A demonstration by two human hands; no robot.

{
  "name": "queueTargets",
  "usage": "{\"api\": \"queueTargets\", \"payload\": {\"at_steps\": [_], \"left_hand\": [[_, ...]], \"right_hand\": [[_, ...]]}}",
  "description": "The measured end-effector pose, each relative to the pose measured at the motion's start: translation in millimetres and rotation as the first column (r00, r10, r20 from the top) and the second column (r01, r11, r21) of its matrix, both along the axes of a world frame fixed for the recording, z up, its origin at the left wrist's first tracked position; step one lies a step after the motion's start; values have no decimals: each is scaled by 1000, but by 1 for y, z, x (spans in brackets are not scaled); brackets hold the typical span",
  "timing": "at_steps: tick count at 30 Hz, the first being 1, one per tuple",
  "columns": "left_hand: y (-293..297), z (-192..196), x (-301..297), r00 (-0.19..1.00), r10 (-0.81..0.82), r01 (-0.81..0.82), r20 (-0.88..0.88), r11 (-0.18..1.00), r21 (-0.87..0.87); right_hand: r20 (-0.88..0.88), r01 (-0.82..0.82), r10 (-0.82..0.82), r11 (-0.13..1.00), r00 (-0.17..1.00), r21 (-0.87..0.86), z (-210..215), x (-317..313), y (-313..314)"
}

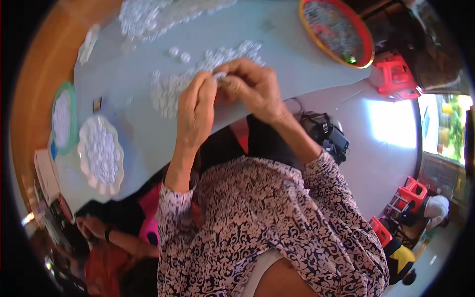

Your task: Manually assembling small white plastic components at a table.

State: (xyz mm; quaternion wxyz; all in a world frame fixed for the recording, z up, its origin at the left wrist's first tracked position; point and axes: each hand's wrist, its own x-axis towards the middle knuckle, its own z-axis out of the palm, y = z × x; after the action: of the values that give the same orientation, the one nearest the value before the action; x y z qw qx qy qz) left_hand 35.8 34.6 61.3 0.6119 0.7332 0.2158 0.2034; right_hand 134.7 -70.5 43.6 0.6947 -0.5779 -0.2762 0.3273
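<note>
Both hands meet at the near side of a grey-covered table (pixel 141 104). Between their fingertips is a small white piece (pixel 219 75), mostly covered, so its exact kind is unclear. My left hand (pixel 197 109) pinches it from the left, fingers pressed together. From the right, the thumb and bent fingers of my right hand (pixel 257 91) close on the same piece. Loose small whitish pieces (pixel 164 94) lie spread beside and beyond the hands, and two round white ones (pixel 184 57) sit apart from them.
At left stand a scalloped white dish (pixel 82 163) of white pieces and a green-rimmed basket (pixel 74 121). A larger white heap (pixel 141 20) lies at the far side. A red tray (pixel 368 47) holds small pieces at far right. Another person's hands (pixel 91 227) show lower left; red stools (pixel 396 76) stand right.
</note>
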Motion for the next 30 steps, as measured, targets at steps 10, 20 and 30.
{"api": "queueTargets", "payload": {"at_steps": [10,20,30], "left_hand": [[-10,-22,-25,986,-1,10,165,998,-56],[-27,-53,-50,978,33,0,207,988,-155],[-31,-41,-44,969,101,-33,226,957,-288]], "right_hand": [[497,317,-376,927,782,202,19,73,-13],[822,523,-378,844,426,117,31,145,16],[831,-34,258,960,492,-277,-7,48,84]]}}
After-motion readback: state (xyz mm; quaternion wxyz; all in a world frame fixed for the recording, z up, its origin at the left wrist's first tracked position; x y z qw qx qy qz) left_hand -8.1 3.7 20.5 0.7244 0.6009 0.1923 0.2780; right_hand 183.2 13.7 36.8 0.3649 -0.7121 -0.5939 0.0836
